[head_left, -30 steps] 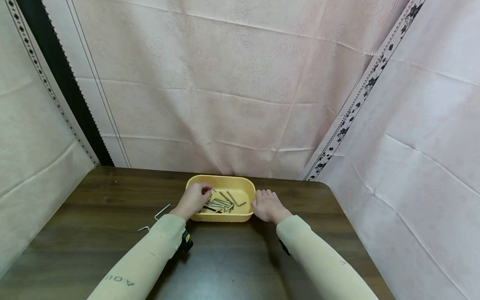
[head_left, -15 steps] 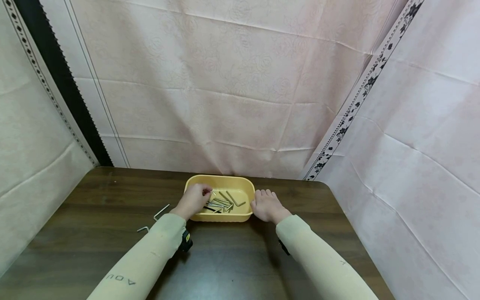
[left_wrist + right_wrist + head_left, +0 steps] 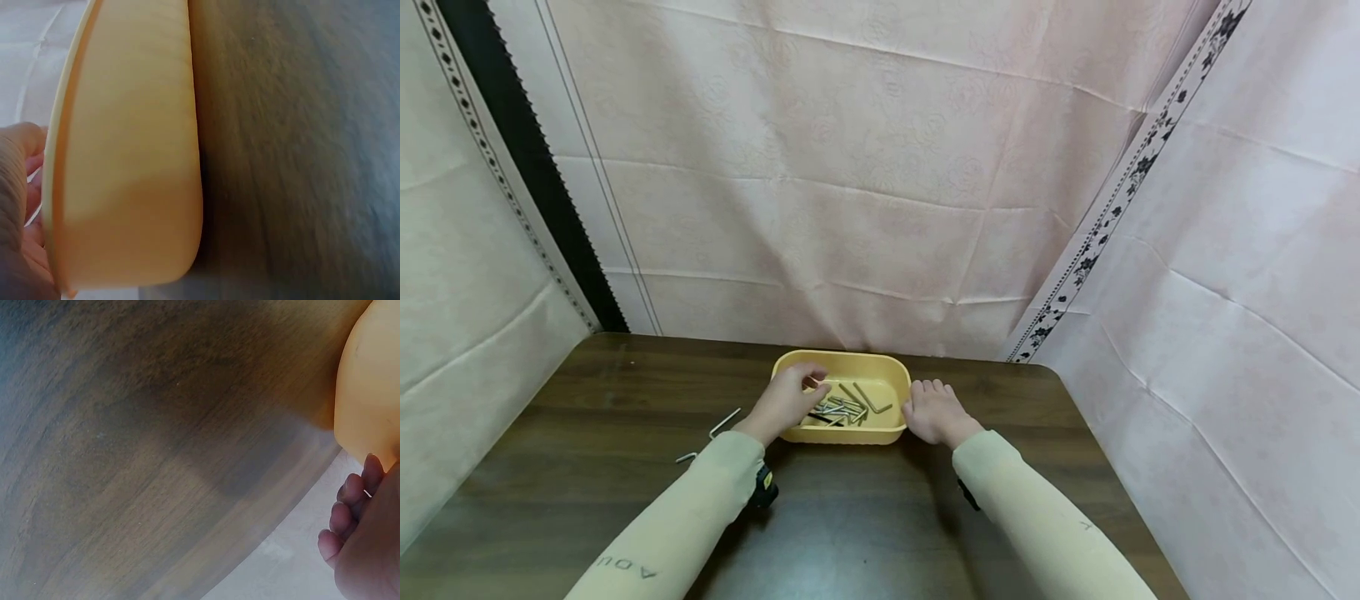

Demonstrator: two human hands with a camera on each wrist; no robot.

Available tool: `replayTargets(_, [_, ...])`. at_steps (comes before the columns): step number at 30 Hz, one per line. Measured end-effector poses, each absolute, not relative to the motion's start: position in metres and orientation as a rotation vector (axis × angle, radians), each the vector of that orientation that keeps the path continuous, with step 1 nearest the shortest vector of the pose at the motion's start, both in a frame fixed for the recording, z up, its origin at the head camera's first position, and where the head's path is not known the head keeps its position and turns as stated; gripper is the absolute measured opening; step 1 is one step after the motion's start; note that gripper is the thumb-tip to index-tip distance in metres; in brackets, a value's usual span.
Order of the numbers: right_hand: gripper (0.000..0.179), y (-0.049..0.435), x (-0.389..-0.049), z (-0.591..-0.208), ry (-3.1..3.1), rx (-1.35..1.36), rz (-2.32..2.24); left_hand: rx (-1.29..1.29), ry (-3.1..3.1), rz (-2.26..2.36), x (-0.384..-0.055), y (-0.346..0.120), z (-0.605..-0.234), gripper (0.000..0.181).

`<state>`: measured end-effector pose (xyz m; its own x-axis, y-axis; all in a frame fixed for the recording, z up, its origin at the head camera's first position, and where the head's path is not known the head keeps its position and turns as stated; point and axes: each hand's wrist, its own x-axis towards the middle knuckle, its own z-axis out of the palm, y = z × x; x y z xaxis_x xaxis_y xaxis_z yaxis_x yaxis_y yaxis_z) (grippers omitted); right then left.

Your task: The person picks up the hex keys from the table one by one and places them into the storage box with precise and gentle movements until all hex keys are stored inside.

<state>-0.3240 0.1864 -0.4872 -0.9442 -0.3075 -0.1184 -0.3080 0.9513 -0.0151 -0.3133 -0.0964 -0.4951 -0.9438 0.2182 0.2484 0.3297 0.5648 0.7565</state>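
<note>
A yellow plastic tray holds a small pile of hex keys, mostly brass-coloured and silver, with one dark one. Over the tray's left part, my left hand reaches in with the thumb spread from the bent fingers and hides some of the pile. In the left wrist view, part of that hand shows behind the tray's wall. My right hand rests against the tray's right end. Its fingers lie side by side near the tray's corner in the right wrist view; its thumb is hidden.
Two silver hex keys lie on the dark wooden table left of the tray: a longer key and another key, partly covered by the left sleeve. A pale cloth curtain hangs behind the table's far edge.
The left thumb and fingers, together over the pile before, are now spread apart. The left forearm has shifted slightly left. The right hand and the tray stay in place.
</note>
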Motion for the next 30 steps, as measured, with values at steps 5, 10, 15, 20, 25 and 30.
replayTargets(5, [0.022,0.186,-0.323,-0.487,2.986,-0.469,-0.003,-0.536,-2.634,-1.274,-0.300,-0.111,-0.488,0.029])
replayTargets(10, [0.022,0.185,-0.324,-0.487,2.986,-0.471,-0.001,-0.567,-2.619,-1.169,-0.284,-0.141,-0.477,0.035])
replayTargets(15, [0.022,0.187,-0.325,-0.487,2.990,-0.477,0.013,-0.541,-2.647,-1.062,-0.274,-0.173,-0.470,0.041])
replayTargets(20, [0.022,0.188,-0.325,-0.486,2.997,-0.476,-0.006,-0.484,-2.687,-1.016,-0.269,-0.195,-0.474,0.044])
replayTargets(25, [0.022,0.188,-0.324,-0.487,2.996,-0.477,-0.004,-0.427,-2.750,-0.976,-0.266,-0.209,-0.485,0.044])
replayTargets(30, [0.022,0.187,-0.324,-0.487,3.001,-0.490,0.001,-0.377,-2.817,-0.945,-0.264,-0.220,-0.497,0.053])
